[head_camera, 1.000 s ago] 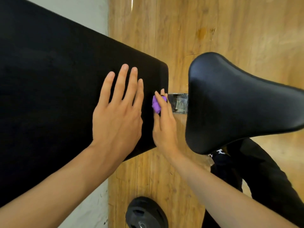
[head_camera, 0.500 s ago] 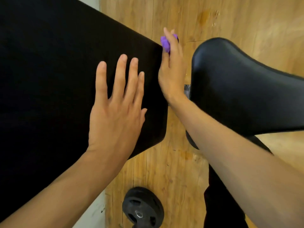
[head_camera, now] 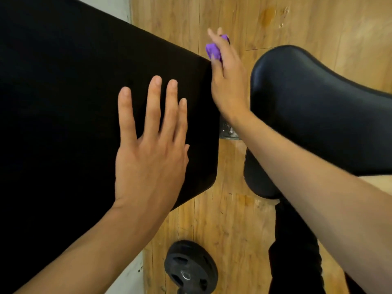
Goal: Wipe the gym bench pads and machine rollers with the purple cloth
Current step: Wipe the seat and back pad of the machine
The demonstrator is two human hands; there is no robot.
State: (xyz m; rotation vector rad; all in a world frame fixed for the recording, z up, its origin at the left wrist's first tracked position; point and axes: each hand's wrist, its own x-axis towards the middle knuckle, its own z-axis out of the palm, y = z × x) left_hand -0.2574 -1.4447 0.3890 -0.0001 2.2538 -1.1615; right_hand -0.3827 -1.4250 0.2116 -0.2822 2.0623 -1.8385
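Hands work at the end of a gym bench, seen from the person's head camera. The left hand [head_camera: 148, 158] lies flat on the black back pad [head_camera: 63, 102], fingers [head_camera: 154, 107] straight and slightly spread, close to the pad's rounded end edge. The right hand [head_camera: 228, 81] reaches into the narrow gap between that edge and the black seat pad [head_camera: 318, 113], its fingers bunched round the purple cloth [head_camera: 213, 50], which sits against the back pad's far corner. The forearm crosses over a metal bracket [head_camera: 228, 129] joining the pads. Beyond the corner, bare wooden floor [head_camera: 222, 219] leaves open room on the far side and below the pads.

In view are two pads, two hands, one cloth, one black weight plate [head_camera: 191, 272] lying on the floor near the bottom edge, and one dark trouser leg [head_camera: 297, 251] at lower right.

A second ago the cloth was at the middle of the end edge, beside the bracket. It has since travelled along the edge to the far corner, where it has barely shifted in the last half second. The left hand has kept its flat place on the pad.
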